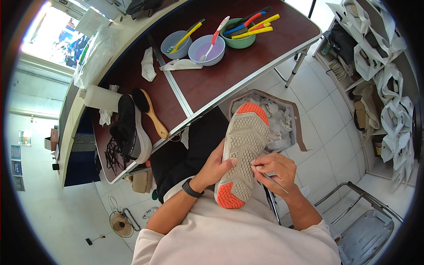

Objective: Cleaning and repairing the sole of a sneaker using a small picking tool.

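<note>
My left hand (218, 164) grips a shoe (245, 152) by its side, thumb pressed on the sole. The sole faces up, off-white with a honeycomb tread and orange patches at toe and heel. My right hand (276, 171) pinches a thin metal pick-like tool (276, 183), its tip against the sole's right edge near the middle. On the table to the left lies a black shoe (128, 132) with a pale sole and loose laces. Beside it rests a wooden-handled brush (152, 115) with dark bristles.
The dark red table (274, 26) carries a blue-grey bowl (176, 44), a lilac bowl (206, 49) and a green bowl (238, 40) with brushes. A box of crumpled paper (282, 126) stands beyond the shoe. A metal chair (366, 234) is at right, near a shelf (371, 132).
</note>
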{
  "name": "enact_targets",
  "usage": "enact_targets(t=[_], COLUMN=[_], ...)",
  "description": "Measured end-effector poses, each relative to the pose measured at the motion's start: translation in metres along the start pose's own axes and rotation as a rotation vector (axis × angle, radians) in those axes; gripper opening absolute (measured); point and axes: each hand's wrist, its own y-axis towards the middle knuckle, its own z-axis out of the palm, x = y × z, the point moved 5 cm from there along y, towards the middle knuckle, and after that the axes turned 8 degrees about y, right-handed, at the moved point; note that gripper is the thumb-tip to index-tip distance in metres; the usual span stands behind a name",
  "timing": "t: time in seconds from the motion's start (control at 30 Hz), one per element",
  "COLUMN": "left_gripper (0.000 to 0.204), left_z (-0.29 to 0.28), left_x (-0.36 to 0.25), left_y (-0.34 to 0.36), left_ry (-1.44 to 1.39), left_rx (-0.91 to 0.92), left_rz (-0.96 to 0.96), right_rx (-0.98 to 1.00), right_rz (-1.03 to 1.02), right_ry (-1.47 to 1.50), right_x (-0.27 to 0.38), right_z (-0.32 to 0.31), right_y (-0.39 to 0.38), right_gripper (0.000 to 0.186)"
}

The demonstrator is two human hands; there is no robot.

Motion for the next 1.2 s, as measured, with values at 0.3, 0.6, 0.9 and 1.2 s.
enact_targets(t=[0.3, 0.6, 0.9, 1.2], left_gripper=[0.074, 0.071, 0.078, 0.079], left_z=[0.004, 0.003, -0.008, -0.009], left_x=[-0.004, -0.003, 0.008, 0.010], left_y=[0.000, 0.002, 0.003, 0.003], left_ry=[0.040, 0.041, -0.099, -0.126], left_rx=[0.017, -0.009, -0.016, -0.006], left_rz=[-0.033, 0.026, -0.030, -0.024], right_rx=[0.031, 0.005, -0.153, -0.014], right_rz=[-0.002, -0.033, 0.159, 0.065], right_ry=[-0.035, -0.011, 0.034, 0.014], right_x=[-0.005, -0.003, -0.007, 0.000], right_z=[0.000, 0.004, -0.016, 0.001], right_y=[0.004, 0.001, -0.006, -0.007], right_gripper=[0.026, 0.026, 0.026, 0.030])
